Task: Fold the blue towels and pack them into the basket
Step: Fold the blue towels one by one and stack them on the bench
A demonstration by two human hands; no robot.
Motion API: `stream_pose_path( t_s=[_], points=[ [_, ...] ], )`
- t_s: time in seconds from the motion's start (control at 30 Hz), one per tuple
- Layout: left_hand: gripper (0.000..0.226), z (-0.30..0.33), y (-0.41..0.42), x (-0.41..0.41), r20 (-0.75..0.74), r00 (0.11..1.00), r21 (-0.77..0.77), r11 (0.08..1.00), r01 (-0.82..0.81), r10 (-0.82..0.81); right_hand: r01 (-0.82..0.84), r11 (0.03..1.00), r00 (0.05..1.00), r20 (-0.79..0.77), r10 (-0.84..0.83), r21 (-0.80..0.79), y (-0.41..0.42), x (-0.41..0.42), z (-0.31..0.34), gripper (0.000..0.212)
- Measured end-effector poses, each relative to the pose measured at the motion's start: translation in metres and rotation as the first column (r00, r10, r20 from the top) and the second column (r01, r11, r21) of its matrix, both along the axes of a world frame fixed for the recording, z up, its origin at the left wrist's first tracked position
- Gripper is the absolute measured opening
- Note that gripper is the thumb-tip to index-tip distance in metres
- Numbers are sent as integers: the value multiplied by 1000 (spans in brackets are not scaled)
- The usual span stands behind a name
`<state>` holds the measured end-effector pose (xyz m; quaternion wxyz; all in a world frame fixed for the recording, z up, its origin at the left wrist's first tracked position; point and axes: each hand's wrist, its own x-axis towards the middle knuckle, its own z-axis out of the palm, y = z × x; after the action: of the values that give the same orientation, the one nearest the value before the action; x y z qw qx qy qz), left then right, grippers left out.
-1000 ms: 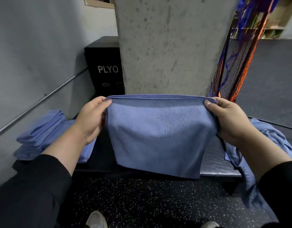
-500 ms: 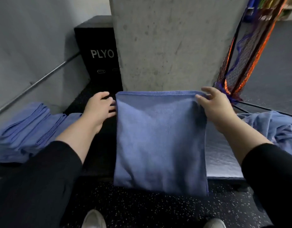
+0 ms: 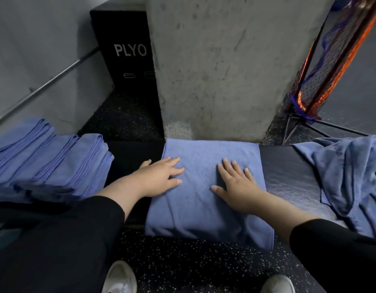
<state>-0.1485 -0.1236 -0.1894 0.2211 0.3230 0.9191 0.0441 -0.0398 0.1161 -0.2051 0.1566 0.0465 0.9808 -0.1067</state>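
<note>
While both hands press flat, grip open, on towel, folded stack left.

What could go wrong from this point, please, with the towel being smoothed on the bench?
The towel hangs over the bench's front edge, so a push from the left hand or right hand might slide it onto the floor. The folded stack to the left leans in steps and could topple. The loose towels might get dragged along.

Concrete pillar, speckled floor
</note>
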Motion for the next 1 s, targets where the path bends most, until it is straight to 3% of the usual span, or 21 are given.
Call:
stream_pose_path(
  t_s=[0.3,0.47,0.57,0.63,0.73,0.87,1.0],
  points=[
    [56,-11,8,-22,-19,1000,-13,1000,-18,18,-35,995,993,-113,45,88,23,-38,-13,72],
    [56,-19,15,-36,-108,994,-60,997,-38,31,-46,994,990,-129,58,97,30,-56,-17,70],
    [53,-19,21,-33,-213,973,-3,996,-90,88,-47,997,986,-159,57,69,34,-60,-18,69],
    [50,-17,22,-25,-295,953,79,996,-49,70,-32,999,976,-214,37,26,34,-59,-19,67],
    [53,-12,19,-3,-287,957,120,989,82,-44,-48,997,941,-338,26,-56,31,-49,-17,57],
    [63,-8,12,33,-264,948,40,980,195,-178,-254,967,850,-471,236,27,21,-16,-1,42],
    [74,-22,-13,63,-246,939,-35,971,238,-239,-423,901,830,-359,427,94,15,33,-4,40]
  ],
)
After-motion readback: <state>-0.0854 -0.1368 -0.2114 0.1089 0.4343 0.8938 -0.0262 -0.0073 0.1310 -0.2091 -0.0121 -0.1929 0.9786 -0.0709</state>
